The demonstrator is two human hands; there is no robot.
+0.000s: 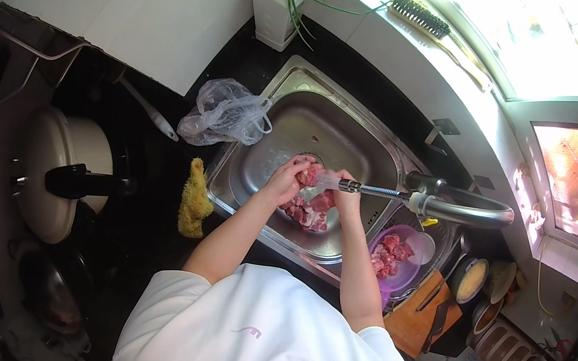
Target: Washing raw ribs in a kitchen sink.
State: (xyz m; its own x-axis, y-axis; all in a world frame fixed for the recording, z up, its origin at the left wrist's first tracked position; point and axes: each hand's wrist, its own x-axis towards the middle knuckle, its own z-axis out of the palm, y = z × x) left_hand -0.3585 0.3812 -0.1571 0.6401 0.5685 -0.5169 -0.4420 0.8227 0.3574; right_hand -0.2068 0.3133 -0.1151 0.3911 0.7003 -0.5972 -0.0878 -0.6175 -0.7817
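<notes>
Over the stainless steel sink (298, 119), my left hand (283, 179) grips a piece of raw meat (311, 174) close to the faucet nozzle (329, 182). My right hand (348, 201) is on the other side of the nozzle, its fingers partly hidden behind the faucet's end. Against its inner side is another piece of raw meat (323, 201), which it appears to hold. More raw meat chunks (306, 216) lie below both hands in the basin. To the right, a purple plastic basket (406, 273) contains several pieces of meat (391, 253).
A flexible spring hose (383, 192) joins the curved metal faucet (465, 213). Left of the sink are a crumpled plastic bag (225, 116), a yellow cloth (196, 202) and a lidded pot (54, 174). A wooden cutting board (413, 328) bears a knife. A white pump bottle (276, 8) stands behind.
</notes>
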